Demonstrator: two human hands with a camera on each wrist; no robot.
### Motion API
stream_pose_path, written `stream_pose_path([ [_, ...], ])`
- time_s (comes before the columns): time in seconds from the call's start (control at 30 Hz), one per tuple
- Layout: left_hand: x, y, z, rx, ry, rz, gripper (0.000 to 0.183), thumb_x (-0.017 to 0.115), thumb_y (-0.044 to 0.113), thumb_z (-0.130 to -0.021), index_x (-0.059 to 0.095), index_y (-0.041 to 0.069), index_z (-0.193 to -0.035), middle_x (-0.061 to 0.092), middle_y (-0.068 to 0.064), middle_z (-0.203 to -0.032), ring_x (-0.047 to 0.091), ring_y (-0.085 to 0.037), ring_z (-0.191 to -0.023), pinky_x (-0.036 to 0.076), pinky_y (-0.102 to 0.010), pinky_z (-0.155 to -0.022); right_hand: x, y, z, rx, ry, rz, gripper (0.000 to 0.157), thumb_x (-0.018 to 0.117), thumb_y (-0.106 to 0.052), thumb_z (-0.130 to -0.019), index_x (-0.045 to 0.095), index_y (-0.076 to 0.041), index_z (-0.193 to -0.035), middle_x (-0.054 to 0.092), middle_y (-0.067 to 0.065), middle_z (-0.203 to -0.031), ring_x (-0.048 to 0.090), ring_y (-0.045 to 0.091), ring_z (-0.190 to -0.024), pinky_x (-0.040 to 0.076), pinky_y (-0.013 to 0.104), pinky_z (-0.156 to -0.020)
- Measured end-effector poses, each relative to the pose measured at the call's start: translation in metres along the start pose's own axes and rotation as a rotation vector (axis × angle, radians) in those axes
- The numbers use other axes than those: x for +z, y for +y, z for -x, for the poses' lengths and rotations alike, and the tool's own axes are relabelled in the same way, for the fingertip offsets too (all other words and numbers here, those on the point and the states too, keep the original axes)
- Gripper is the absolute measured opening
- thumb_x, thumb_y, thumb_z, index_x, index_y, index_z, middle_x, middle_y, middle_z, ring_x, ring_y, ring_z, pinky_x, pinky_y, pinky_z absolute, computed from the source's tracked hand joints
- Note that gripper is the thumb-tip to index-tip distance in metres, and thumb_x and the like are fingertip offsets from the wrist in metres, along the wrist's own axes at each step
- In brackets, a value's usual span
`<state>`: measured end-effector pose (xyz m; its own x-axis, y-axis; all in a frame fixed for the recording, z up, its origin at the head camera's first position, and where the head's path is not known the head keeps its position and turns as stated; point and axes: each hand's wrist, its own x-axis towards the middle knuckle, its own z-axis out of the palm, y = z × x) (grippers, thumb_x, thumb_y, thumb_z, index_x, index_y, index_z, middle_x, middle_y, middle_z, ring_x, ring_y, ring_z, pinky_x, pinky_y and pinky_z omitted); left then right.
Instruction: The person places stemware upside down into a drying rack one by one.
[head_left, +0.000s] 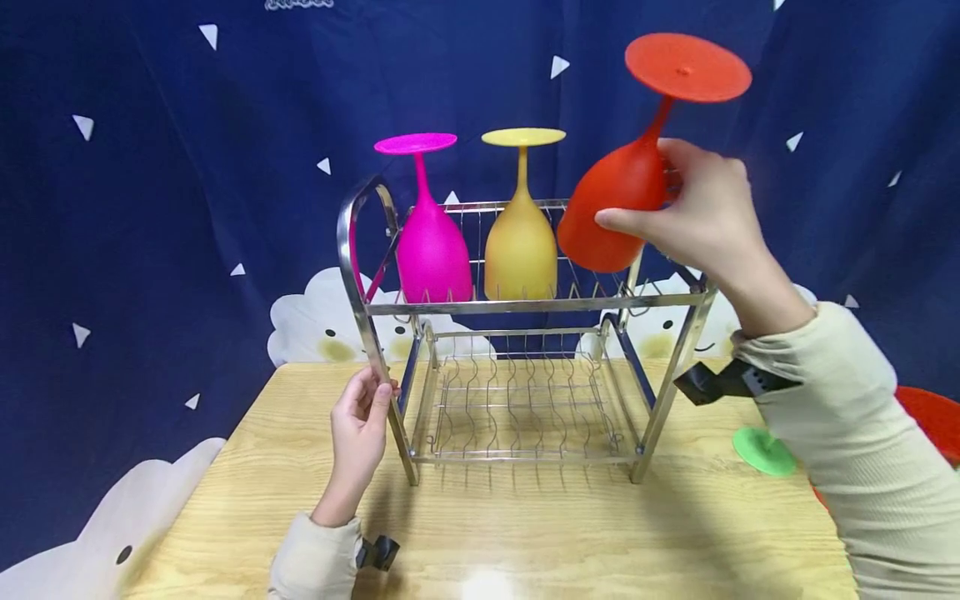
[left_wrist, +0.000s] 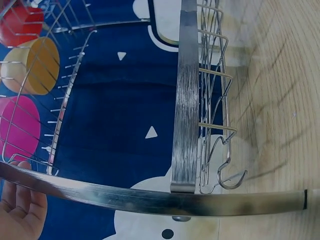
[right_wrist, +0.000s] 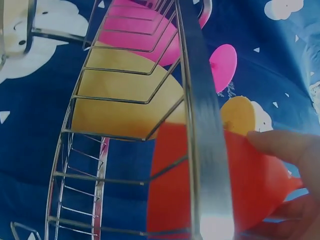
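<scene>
My right hand [head_left: 708,217] grips the bowl of a red wine glass [head_left: 615,192], thumb in front and fingers behind. The glass is upside down and tilted, foot up, at the right part of the upper tier of a metal dish rack [head_left: 532,306]. On that tier a magenta wine glass [head_left: 433,254] and a yellow wine glass [head_left: 521,250] stand upside down side by side. My left hand [head_left: 360,429] holds the rack's front left leg between thumb and fingers. In the right wrist view, the red bowl [right_wrist: 255,180] shows partly behind the front rail.
The rack's lower wire tier [head_left: 517,400] holds no glass. At the right, a green foot-like disc [head_left: 765,452] lies on the wooden table [head_left: 525,533], partly behind my sleeve. A red round thing [head_left: 933,421] shows at the right edge. A dark blue curtain [head_left: 187,167] hangs behind.
</scene>
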<state>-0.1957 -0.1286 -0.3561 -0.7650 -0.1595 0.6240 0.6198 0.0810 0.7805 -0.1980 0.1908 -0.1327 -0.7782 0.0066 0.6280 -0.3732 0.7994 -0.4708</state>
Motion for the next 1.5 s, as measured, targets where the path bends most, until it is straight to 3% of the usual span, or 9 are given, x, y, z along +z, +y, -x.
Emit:
stream_pose_path([
  [0.1, 0.001, -0.001, -0.002, 0.003, 0.0, 0.003, 0.02, 0.048, -0.006, -0.09, 0.051, -0.017, -0.106, 0.06, 0.003, -0.084, 0.061, -0.007, -0.078, 0.049, -0.016, -0.074, 0.005, 0.001, -0.005, 0.03, -0.035, 0.014, 0.06, 0.073, -0.028, -0.074, 0.051, 0.002, -0.122, 0.06, 0.023, -0.107, 0.058, 0.038, -0.093, 0.047, 0.048, -0.078],
  [0.17, 0.002, -0.002, -0.002, 0.008, -0.003, -0.004, 0.02, 0.048, -0.006, -0.09, 0.05, -0.018, -0.107, 0.06, 0.007, -0.084, 0.061, -0.007, -0.078, 0.049, -0.017, -0.074, 0.009, 0.003, -0.007, 0.052, -0.062, 0.003, 0.061, 0.072, -0.026, -0.075, 0.05, 0.003, -0.124, 0.059, 0.024, -0.108, 0.056, 0.039, -0.094, 0.047, 0.051, -0.079],
  [0.43, 0.002, -0.004, 0.001, 0.02, 0.009, -0.007, 0.021, 0.048, -0.005, -0.09, 0.049, -0.018, -0.107, 0.06, 0.001, -0.085, 0.06, -0.006, -0.078, 0.049, -0.017, -0.075, 0.025, 0.016, -0.011, 0.165, -0.162, -0.013, 0.068, 0.072, -0.028, -0.075, 0.04, 0.004, -0.126, 0.055, 0.024, -0.112, 0.053, 0.037, -0.098, 0.043, 0.049, -0.086],
  [0.53, 0.002, -0.004, 0.003, 0.018, 0.021, -0.013, 0.02, 0.048, -0.006, -0.09, 0.049, -0.018, -0.106, 0.059, -0.002, -0.085, 0.059, -0.004, -0.078, 0.049, -0.018, -0.075, 0.029, 0.019, -0.011, 0.199, -0.201, -0.02, 0.068, 0.071, -0.029, -0.075, 0.039, 0.005, -0.125, 0.055, 0.024, -0.11, 0.055, 0.036, -0.094, 0.048, 0.048, -0.08],
  [0.83, 0.003, -0.004, 0.003, 0.007, 0.025, -0.022, 0.021, 0.048, -0.005, -0.091, 0.049, -0.018, -0.107, 0.056, -0.028, -0.087, 0.059, -0.004, -0.078, 0.049, -0.018, -0.075, 0.033, 0.025, -0.013, 0.227, -0.291, 0.002, 0.064, 0.071, -0.028, -0.077, 0.042, 0.005, -0.123, 0.053, 0.024, -0.108, 0.051, 0.036, -0.094, 0.046, 0.046, -0.078],
  [1.03, 0.002, -0.003, 0.006, -0.002, 0.041, -0.019, 0.021, 0.048, -0.006, -0.09, 0.049, -0.019, -0.107, 0.057, -0.023, -0.087, 0.061, -0.009, -0.078, 0.049, -0.017, -0.075, 0.034, 0.024, -0.012, 0.221, -0.332, -0.004, 0.063, 0.069, -0.028, -0.078, 0.041, 0.005, -0.124, 0.052, 0.024, -0.109, 0.05, 0.036, -0.096, 0.045, 0.046, -0.079],
  [1.23, 0.001, -0.002, 0.006, 0.009, 0.038, -0.024, 0.022, 0.048, -0.004, -0.091, 0.05, -0.018, -0.108, 0.058, -0.019, -0.088, 0.061, -0.008, -0.078, 0.049, -0.017, -0.076, 0.033, 0.022, -0.01, 0.197, -0.304, -0.03, 0.068, 0.068, -0.031, -0.08, 0.038, 0.003, -0.13, 0.052, 0.023, -0.114, 0.049, 0.036, -0.1, 0.045, 0.047, -0.082],
  [1.37, 0.001, -0.002, 0.006, 0.009, 0.025, -0.023, 0.022, 0.048, -0.005, -0.091, 0.05, -0.018, -0.108, 0.058, -0.021, -0.088, 0.061, -0.006, -0.078, 0.049, -0.016, -0.075, 0.029, 0.02, -0.004, 0.125, -0.184, -0.05, 0.069, 0.067, -0.033, -0.08, 0.039, 0.001, -0.133, 0.051, 0.022, -0.122, 0.05, 0.036, -0.105, 0.043, 0.048, -0.088],
  [1.5, 0.002, -0.003, 0.004, 0.014, 0.019, -0.015, 0.021, 0.048, -0.005, -0.09, 0.05, -0.018, -0.107, 0.06, -0.014, -0.087, 0.061, -0.007, -0.077, 0.049, -0.016, -0.075, 0.021, 0.014, 0.01, 0.071, -0.088, -0.135, 0.064, 0.068, -0.031, -0.08, 0.043, -0.002, -0.132, 0.05, 0.018, -0.127, 0.049, 0.034, -0.111, 0.04, 0.046, -0.095],
])
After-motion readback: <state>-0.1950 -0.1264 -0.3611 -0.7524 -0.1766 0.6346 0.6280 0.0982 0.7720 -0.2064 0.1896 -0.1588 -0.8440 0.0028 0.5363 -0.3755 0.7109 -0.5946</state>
